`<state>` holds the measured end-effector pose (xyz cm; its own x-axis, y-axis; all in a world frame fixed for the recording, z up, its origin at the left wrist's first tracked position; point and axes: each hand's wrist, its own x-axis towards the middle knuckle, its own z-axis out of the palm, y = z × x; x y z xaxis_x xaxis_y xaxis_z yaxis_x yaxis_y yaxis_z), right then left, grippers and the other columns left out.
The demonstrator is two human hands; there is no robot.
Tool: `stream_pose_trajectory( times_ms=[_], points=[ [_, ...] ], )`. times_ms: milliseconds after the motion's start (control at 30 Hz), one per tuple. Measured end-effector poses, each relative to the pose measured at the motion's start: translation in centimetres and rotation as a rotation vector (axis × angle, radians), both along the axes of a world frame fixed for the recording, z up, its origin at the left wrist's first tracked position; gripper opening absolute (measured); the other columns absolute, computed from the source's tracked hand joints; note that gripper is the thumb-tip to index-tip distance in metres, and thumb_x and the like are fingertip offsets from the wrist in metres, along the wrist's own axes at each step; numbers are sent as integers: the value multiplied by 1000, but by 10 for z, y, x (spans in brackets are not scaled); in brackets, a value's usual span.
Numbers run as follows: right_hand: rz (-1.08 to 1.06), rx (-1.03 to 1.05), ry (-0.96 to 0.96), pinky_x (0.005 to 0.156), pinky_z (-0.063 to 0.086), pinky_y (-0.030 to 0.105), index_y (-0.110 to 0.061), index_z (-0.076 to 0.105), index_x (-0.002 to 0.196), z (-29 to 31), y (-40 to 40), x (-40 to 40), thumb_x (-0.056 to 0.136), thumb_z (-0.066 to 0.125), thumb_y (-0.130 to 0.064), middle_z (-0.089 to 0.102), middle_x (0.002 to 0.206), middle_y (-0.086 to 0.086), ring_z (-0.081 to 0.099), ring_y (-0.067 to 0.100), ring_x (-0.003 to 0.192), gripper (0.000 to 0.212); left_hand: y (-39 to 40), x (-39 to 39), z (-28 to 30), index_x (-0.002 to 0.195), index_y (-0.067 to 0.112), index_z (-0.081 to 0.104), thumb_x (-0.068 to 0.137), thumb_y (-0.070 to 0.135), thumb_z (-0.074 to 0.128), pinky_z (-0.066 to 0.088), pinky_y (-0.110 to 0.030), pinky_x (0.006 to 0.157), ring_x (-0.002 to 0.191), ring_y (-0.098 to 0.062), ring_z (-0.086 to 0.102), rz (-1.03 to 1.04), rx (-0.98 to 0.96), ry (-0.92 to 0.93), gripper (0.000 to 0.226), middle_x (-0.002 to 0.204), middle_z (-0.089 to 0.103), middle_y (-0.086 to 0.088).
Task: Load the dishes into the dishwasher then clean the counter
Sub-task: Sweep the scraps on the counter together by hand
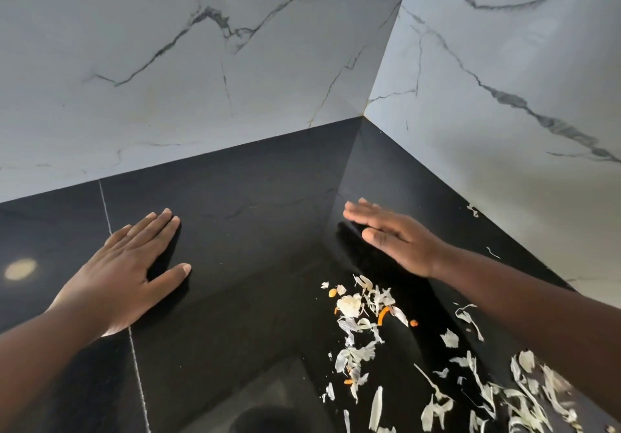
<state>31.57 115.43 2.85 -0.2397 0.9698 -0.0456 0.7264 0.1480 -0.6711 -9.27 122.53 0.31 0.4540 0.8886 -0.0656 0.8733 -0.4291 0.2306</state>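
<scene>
Pale veg peelings point(376, 325) loose on black counter point(255, 204), both hands flat & empty: left point(134, 264), right point(393, 237).

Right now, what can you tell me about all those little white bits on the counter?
The vegetable scraps are thin, pale, papery peelings, like onion skins, with a few small orange pieces mixed in. They lie scattered loose and flat on the glossy black counter, trailing from below the right hand toward the lower right corner. A few stray bits sit by the marble wall. Neither hand touches them.

Bare counter point(255, 231) between hands; peel scraps point(369, 325) right, walls point(201, 62) behind.
</scene>
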Motion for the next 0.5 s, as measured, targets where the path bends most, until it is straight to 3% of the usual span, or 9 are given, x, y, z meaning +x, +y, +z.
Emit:
stream_pose_trajectory(
  times_ms=[100, 167, 400, 500],
  points=[
    [-40, -38, -195, 122, 10, 40, -37, 26, 144, -7, 12, 16, 85, 32, -69, 23, 155, -15, 7, -2, 145, 68, -1, 1, 1, 150, 35, -2, 70, 83, 5, -9, -22, 116, 139, 7, -17, 2, 1, -1, 94, 154, -12, 22],
    [33, -47, -224, 122, 5, 37, -35, 22, 146, -11, 2, 7, 85, 30, -72, 17, 157, -15, 1, -4, 145, 71, -1, 2, 2, 149, 35, -4, 69, 82, 5, -10, -21, 116, 139, 8, -17, 3, 6, -3, 93, 154, -13, 22],
    [337, -166, -146, 119, -2, 21, -19, 27, 152, 1, -72, -49, 91, 25, -71, 14, 160, -9, 0, 2, 147, 80, -1, 2, 3, 150, 34, -6, 68, 83, 2, -8, -25, 117, 140, 4, -17, -3, 6, -3, 96, 154, -13, 20],
    [349, -233, 10, 120, 10, 24, -14, 37, 148, 8, -89, -55, 92, 30, -68, 30, 156, -8, 17, 4, 146, 78, -2, 3, 4, 151, 32, -4, 68, 82, 2, -7, -25, 117, 140, 3, -16, -2, 16, -5, 96, 155, -12, 19]
  ],
)
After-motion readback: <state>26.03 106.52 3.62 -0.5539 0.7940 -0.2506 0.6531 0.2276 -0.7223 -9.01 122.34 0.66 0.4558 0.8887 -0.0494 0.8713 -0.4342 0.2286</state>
